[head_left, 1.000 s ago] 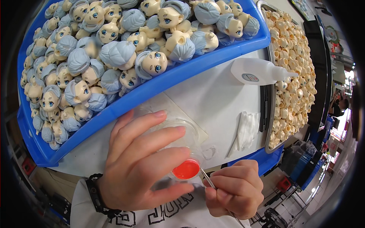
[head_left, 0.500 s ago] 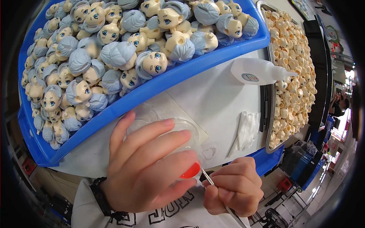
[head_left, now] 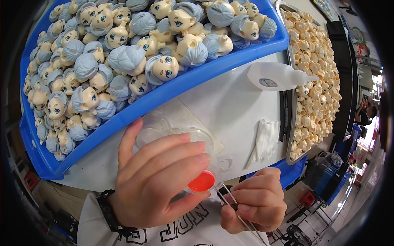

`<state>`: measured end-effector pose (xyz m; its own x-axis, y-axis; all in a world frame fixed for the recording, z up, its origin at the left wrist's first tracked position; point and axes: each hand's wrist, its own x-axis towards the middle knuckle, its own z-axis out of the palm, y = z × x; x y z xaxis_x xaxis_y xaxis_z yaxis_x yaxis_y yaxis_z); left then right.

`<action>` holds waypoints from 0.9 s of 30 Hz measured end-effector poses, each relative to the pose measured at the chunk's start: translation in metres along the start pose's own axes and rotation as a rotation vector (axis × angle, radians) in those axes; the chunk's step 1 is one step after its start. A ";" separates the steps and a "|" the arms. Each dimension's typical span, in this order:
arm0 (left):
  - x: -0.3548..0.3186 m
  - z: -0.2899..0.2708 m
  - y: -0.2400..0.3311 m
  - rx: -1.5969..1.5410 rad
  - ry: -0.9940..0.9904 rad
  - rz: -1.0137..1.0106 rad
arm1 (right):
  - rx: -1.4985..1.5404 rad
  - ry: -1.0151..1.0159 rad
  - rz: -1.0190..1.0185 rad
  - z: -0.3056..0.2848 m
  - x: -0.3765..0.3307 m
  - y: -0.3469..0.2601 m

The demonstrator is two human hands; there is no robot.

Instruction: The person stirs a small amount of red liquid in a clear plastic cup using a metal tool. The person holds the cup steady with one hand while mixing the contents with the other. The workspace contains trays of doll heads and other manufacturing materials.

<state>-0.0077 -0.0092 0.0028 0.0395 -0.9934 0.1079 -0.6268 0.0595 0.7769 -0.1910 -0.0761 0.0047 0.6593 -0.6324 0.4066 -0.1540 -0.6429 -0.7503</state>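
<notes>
A worker in a white top with dark lettering (head_left: 176,230) bends over a crowded tabletop (head_left: 232,108), hands close together at its near edge. The left hand (head_left: 158,180), a dark band (head_left: 107,211) at its wrist, spreads its fingers palm down; its grip closes on a small round container (head_left: 202,181) with a bright red face, which sits between fingers and thumb. To its right, the right hand (head_left: 258,201) keeps a clenched grip on slim metal tweezers (head_left: 229,192), the prongs parted near the red face; whether they touch it cannot be told.

Just beyond the left hand, clear round dishes (head_left: 154,124) stand on the tabletop. A white glove (head_left: 264,143) lies to the right, and farther off a translucent bottle (head_left: 273,76) points its nozzle over the edge of a metal tray (head_left: 292,125) heaped with hollow cream-coloured parts (head_left: 315,86).

Filling the far left, a blue bin (head_left: 205,73) brims with doll heads (head_left: 166,69) with pale blue hair and painted blue eyes. In the distant background at right, a person in a dark top (head_left: 364,117) appears beside bright lights.
</notes>
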 end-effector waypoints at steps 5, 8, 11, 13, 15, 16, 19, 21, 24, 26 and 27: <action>0.001 -0.001 -0.001 -0.010 -0.016 0.004 | -0.010 0.008 -0.026 0.000 0.000 0.003; 0.001 0.000 -0.001 -0.014 -0.012 -0.003 | -0.020 -0.018 -0.023 0.000 0.002 0.004; 0.001 0.000 -0.001 -0.017 -0.011 -0.003 | -0.031 -0.059 0.019 -0.003 0.006 -0.002; 0.000 -0.002 0.000 -0.013 -0.013 0.005 | -0.028 -0.078 0.038 -0.003 0.009 -0.006; 0.001 0.000 -0.001 -0.014 -0.009 0.001 | -0.007 -0.097 0.028 -0.006 0.010 -0.002; 0.002 0.000 -0.001 -0.014 -0.006 -0.001 | 0.004 -0.106 0.024 -0.007 0.011 0.000; 0.001 0.000 0.000 -0.017 0.002 -0.005 | 0.006 -0.126 -0.004 -0.010 0.013 0.000; 0.001 0.000 -0.001 -0.023 -0.001 -0.005 | -0.022 -0.153 0.009 -0.012 0.016 -0.003; 0.001 0.000 -0.002 -0.026 0.004 -0.011 | -0.035 -0.170 0.013 -0.013 0.017 -0.004; 0.001 0.000 -0.002 -0.031 0.001 -0.007 | -0.035 -0.160 0.008 -0.013 0.017 -0.003; 0.002 0.000 -0.003 -0.035 -0.005 0.001 | -0.035 -0.148 0.004 -0.012 0.015 -0.003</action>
<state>-0.0062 -0.0116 0.0010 0.0347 -0.9938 0.1052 -0.5989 0.0636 0.7983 -0.1896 -0.0892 0.0193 0.7595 -0.5661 0.3203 -0.1807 -0.6567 -0.7322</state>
